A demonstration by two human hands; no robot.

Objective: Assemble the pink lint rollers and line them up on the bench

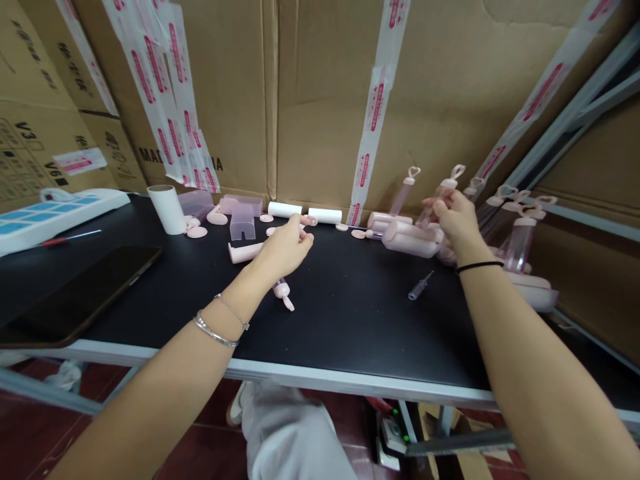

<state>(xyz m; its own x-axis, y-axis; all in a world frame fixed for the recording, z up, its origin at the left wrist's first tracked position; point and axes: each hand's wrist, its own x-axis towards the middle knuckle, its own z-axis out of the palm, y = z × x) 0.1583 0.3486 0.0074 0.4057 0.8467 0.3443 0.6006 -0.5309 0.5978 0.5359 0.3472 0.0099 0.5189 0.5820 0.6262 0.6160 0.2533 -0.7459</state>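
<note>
Two bare hands work over the black bench (350, 320) in the head view. The left hand (285, 252) reaches toward the far edge, its grip pinching a small pink cap (309, 220). The right hand (457, 223), near the far right corner, has its grip pressed around a clear tube (434, 200) with a heart-shaped pink top. A pink bottle (284, 293) lies just beside the left wrist.

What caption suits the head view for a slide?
Left hand reaches among pink parts on a black table; right hand holds a pink tube.
</note>
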